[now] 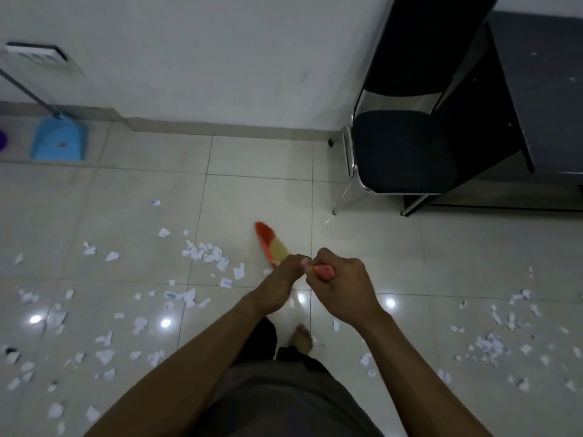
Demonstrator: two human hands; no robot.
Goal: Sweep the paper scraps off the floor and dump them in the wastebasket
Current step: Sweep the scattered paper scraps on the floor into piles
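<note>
Both hands hold a broom seen from above. My right hand (pixel 339 287) is shut on the red handle end, and my left hand (pixel 282 283) grips the shaft just below it. The orange and yellow broom head (pixel 270 243) rests on the floor tiles ahead of my hands, blurred. White paper scraps (pixel 206 253) lie in a cluster left of the broom head. Further scraps are scattered over the left floor (pixel 104 339) and at the right (pixel 492 342). No wastebasket is clearly visible.
A blue dustpan (pixel 60 140) with a long handle leans at the wall at the far left, beside a purple object (pixel 2 141) at the frame edge. A black chair (pixel 402 149) with chrome legs and a dark desk (pixel 536 89) stand at the right. My bare foot (pixel 303 337) is below.
</note>
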